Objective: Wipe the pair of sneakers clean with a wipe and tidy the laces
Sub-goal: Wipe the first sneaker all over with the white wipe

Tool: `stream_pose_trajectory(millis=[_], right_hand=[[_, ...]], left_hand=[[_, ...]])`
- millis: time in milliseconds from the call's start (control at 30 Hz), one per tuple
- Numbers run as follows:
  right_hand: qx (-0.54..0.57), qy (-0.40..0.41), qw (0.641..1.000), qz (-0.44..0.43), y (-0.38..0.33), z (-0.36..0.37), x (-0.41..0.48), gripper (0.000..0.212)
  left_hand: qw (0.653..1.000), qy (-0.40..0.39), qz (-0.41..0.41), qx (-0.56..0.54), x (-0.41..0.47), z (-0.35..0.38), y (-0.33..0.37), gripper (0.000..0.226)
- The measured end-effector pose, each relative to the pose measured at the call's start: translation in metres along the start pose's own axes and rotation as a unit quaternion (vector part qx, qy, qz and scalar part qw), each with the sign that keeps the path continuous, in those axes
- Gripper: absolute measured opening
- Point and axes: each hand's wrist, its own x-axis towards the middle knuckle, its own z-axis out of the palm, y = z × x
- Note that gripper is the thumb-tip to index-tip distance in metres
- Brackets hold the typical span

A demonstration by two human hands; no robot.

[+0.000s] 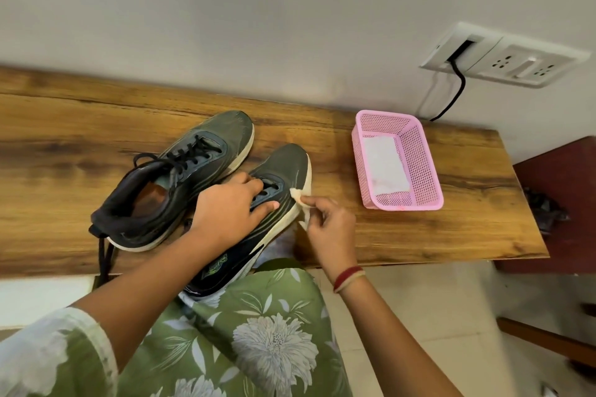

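Observation:
Two dark grey sneakers with white soles lie on the wooden shelf [96, 126]. The left sneaker [167, 184] has black laces, one hanging over the shelf's front edge. The right sneaker [283, 167] sticks out over the front edge toward my lap. My left hand [225, 206] grips this sneaker over its lace area, thumb on the side. My right hand [329, 222] pinches a small off-white wipe [301, 206] against the sneaker's white sole on its right side.
A pink plastic basket [419, 151] with a white wipe pack inside stands on the shelf to the right. A wall socket [503, 55] with a black cable is behind it. A dark red stool [561, 190] stands at the far right.

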Motion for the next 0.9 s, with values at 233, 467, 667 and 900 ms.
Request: stream_pose_trajectory(millis=[233, 467, 667, 900], right_hand=[[0.003, 0.055, 0.994, 0.099, -0.004, 0.013, 0.047, 0.031], [0.039, -0.088, 0.988, 0.119, 0.002, -0.002, -0.007, 0.031], [0.064, 0.039, 0.992, 0.103, -0.009, -0.009, 0.053, 0.027], [-0.081, 0.004, 0.995, -0.060, -0.026, 0.023, 0.070, 0.029]], left_hand=[[0.999, -0.026, -0.016, 0.018, -0.002, -0.002, 0.008, 0.047], [0.998, -0.040, -0.015, 0.045, -0.003, 0.001, 0.013, 0.045], [0.996, -0.056, -0.016, 0.064, -0.009, 0.005, 0.028, 0.042], [0.993, -0.053, -0.012, 0.107, -0.012, 0.011, 0.033, 0.043]])
